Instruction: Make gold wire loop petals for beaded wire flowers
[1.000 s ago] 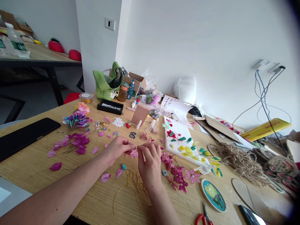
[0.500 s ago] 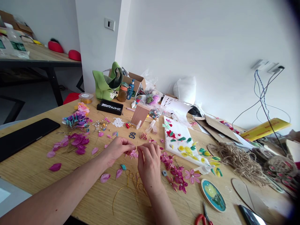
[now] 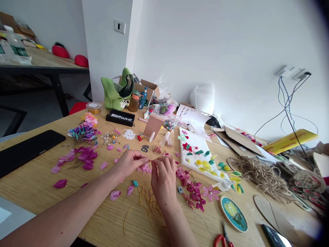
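A pale wood-grained tabletop (image 3: 102, 202) stretches before a smooth, plain wall (image 3: 218, 51). Just beyond the meeting fingertips lies a spiky pink cluster (image 3: 144, 168), partly hidden by them. The left hand (image 3: 130, 165) has thumb and forefinger pinched, and the right hand (image 3: 163, 175) curls its fingers into a similar pinch (anything between them is too fine to tell). Nearer the table's edge, slender gold wire (image 3: 140, 197) bends into loops beside a veined, sheer pink petal (image 3: 130, 190). Magenta flowers (image 3: 194, 192) with pointed petals sit right of the hands; farther out lie a round painted hoop (image 3: 233, 214) and shaggy, tangled twine (image 3: 262, 178).
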`<action>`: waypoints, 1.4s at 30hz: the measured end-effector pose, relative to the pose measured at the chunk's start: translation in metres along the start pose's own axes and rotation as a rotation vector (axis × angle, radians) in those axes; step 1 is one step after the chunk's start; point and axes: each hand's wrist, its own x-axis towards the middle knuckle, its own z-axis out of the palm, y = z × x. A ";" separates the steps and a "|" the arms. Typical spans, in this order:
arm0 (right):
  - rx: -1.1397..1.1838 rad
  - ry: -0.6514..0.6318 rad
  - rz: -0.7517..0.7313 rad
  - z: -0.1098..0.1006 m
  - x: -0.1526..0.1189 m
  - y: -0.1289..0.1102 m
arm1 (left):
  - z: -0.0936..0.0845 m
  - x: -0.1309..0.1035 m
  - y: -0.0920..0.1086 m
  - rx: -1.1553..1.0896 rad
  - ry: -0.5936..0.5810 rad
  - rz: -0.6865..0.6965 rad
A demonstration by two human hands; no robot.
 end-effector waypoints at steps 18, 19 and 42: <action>0.021 0.029 0.029 -0.003 0.002 -0.002 | 0.002 -0.007 0.009 0.178 0.007 0.226; 0.023 0.032 0.027 -0.003 0.002 -0.002 | 0.002 -0.007 0.009 0.180 0.004 0.235; -0.032 0.112 0.073 -0.001 -0.001 -0.009 | 0.004 -0.014 0.010 0.112 -0.009 0.237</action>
